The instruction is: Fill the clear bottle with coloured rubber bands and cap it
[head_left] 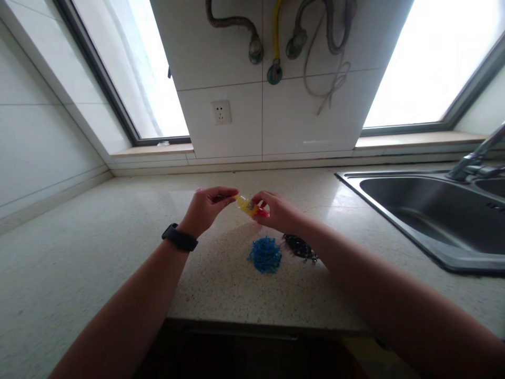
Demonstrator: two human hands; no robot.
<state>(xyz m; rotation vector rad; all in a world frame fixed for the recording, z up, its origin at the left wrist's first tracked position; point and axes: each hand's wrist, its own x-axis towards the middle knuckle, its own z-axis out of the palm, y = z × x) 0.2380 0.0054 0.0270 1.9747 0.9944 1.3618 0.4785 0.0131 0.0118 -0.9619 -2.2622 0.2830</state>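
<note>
Left hand (209,208) and right hand (281,211) both pinching yellow-red piece (248,205) above blue pile (264,255) near counter (79,252) front edge; thin fingertip grip risking a drop.

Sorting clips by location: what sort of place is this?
Probably a home kitchen: a steel sink with a tap is set into a speckled stone countertop, and hoses hang on the tiled wall above a socket. Left hand and right hand hold a yellow item.
</note>
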